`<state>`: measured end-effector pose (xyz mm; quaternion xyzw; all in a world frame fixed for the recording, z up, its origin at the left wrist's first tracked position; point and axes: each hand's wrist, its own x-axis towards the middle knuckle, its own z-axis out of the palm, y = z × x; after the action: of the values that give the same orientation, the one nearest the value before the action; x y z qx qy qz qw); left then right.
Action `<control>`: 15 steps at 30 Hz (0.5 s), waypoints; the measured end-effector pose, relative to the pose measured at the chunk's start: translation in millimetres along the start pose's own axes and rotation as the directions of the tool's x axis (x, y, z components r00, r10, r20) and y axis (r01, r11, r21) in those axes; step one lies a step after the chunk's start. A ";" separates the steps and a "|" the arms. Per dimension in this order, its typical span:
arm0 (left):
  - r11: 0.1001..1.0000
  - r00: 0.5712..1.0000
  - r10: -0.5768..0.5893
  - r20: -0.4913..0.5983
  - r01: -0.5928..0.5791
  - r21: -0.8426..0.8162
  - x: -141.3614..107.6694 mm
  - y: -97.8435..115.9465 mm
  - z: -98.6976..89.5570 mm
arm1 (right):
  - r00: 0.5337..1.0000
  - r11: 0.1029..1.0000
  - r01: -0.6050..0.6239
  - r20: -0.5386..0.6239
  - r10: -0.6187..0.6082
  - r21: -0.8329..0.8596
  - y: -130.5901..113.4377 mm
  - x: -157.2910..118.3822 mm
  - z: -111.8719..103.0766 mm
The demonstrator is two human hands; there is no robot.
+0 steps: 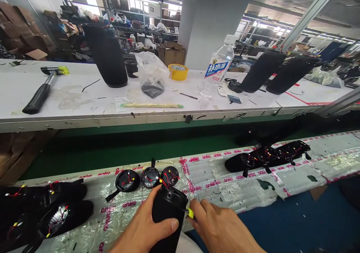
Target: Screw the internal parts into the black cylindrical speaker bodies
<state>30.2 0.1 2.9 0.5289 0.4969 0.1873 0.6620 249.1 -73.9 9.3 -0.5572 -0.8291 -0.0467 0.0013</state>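
Note:
My left hand (146, 228) is wrapped round a black fabric-covered cylinder (168, 223), which looks like a speaker body. Its top end is tilted toward the far side, and red wires come up out of that end. Beside the cylinder's upper right rim, my right hand (221, 226) pinches a small thing with a bright yellow end (191, 213). A short thin dark part of it points at the rim; the fingers hide the rest. Just beyond the cylinder lie three round black caps (127, 180) with red wires and small connectors.
More black cylinders with wires lie at the left (66, 215) and right (261, 161) on the taped bench (213, 198). Across a green gap, a white table (157, 116) bears a hammer (42, 92), a water bottle (216, 69), yellow tape (178, 72) and upright black cylinders (108, 58).

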 end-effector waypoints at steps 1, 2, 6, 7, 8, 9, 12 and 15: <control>1.000 1.000 -0.015 -0.017 0.015 -0.007 -0.8 0.5 1.1 | 1.000 1.000 -0.001 0.011 0.001 -0.020 -1.1 0.4 0.0; 0.999 0.999 -0.033 -0.020 0.033 -0.006 -1.6 1.0 2.1 | 1.000 0.999 0.000 0.019 0.001 -0.039 -2.2 1.0 -0.3; 0.998 0.998 -0.056 -0.028 0.057 0.017 -4.6 0.8 4.9 | 0.998 0.994 -0.010 0.053 0.015 -0.109 -6.4 2.7 -5.3; 0.999 0.998 -0.042 -0.037 0.042 0.011 -5.4 0.2 5.8 | 0.998 0.993 -0.009 0.060 0.016 -0.120 -7.4 2.9 -7.6; 1.000 0.998 -0.024 -0.051 0.024 0.009 -6.1 -0.4 6.9 | 0.998 0.991 -0.007 0.066 0.016 -0.132 -8.4 3.0 -10.1; 1.000 0.998 -0.004 -0.065 0.005 0.015 -6.9 -1.1 8.2 | 0.997 0.990 -0.004 0.071 0.015 -0.144 -9.3 3.2 -12.8; 0.997 0.996 0.030 -0.080 -0.024 0.077 -8.2 -3.3 11.8 | 0.993 0.986 0.018 0.117 0.001 -0.167 -11.6 5.0 -17.8; 0.991 0.991 0.035 -0.127 -0.019 0.130 -7.2 -7.1 11.9 | 0.990 0.991 0.014 0.144 0.006 -0.133 -12.1 7.8 -13.1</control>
<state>35.3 -14.1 -0.7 0.5639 0.5424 0.1975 0.5906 234.3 -72.2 21.9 -0.5563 -0.8231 -0.0619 -0.0961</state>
